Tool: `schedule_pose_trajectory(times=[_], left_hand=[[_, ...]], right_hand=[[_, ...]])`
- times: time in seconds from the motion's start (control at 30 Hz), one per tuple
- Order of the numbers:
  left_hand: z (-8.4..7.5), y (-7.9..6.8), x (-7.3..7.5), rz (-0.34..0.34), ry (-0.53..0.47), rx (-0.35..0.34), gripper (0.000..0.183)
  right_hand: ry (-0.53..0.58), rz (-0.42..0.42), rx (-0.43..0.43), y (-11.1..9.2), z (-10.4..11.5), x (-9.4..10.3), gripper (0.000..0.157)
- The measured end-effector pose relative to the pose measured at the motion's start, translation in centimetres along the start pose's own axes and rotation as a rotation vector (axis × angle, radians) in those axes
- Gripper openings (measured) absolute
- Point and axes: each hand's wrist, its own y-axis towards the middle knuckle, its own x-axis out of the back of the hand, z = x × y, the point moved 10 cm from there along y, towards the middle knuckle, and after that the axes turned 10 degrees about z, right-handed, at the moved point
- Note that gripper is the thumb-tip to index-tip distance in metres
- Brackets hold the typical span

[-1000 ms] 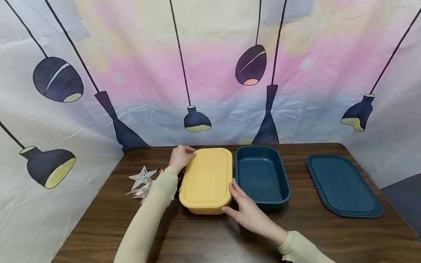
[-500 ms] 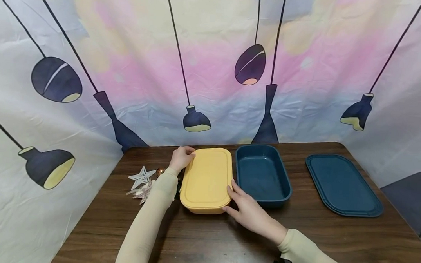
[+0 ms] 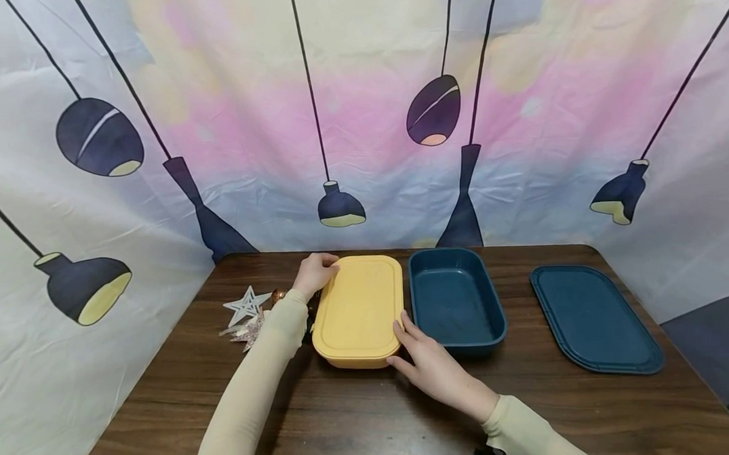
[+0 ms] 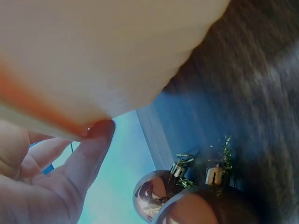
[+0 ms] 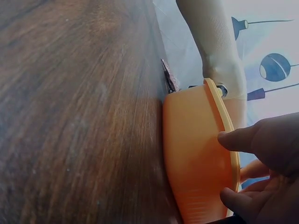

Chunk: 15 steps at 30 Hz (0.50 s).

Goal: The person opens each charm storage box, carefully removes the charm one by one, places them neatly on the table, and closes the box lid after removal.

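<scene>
A yellow rectangular container with a lid (image 3: 361, 305) rests on the table in the head view. My left hand (image 3: 315, 274) holds its far left corner; in the left wrist view the thumb (image 4: 99, 133) lies against the lid's rim, other fingers behind it. My right hand (image 3: 432, 366) grips the near right corner. Its thumb (image 5: 229, 140) presses the orange-looking side wall just below the rim in the right wrist view, with other fingers along the edge. Close to the right hand stands a dark blue open container (image 3: 455, 303); nothing shows inside it.
A dark blue lid (image 3: 595, 319) lies flat at the right of the wooden table (image 3: 344, 423). Left of the yellow container are a white star ornament (image 3: 247, 305), a pinkish glittery ornament (image 3: 250, 330) and shiny copper baubles (image 4: 152, 196). A printed curtain (image 3: 369, 119) hangs behind.
Under my hands the yellow container has shifted very slightly to the right. The near end of the blue container has also edged right. Both hands keep nearly the same places.
</scene>
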Motion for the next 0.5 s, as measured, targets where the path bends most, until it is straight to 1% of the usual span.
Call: schedule_pose_trajectory(times=[0.13,0.27,0.4,0.5], left_hand=[[0.0,-0.2,-0.4,0.075,0.01,-0.007,0.042],[-0.3,-0.4,-0.8,0.135,0.039,-0.017,0.048],[-0.6,-1.0,-1.4,0.201,0.052,0.011,0.057],[-1.3,-1.7,-1.6,0.231,0.074,0.031,0.061]], right_hand=[[-0.009,-0.005,0.008,-0.1,0.2,0.1,0.066],[-0.018,-0.021,0.013,0.0,0.2,0.1,0.063],[-0.024,-0.017,0.016,0.0,0.3,-0.1,0.062],[-0.021,0.007,0.013,0.0,0.2,-0.2,0.062]])
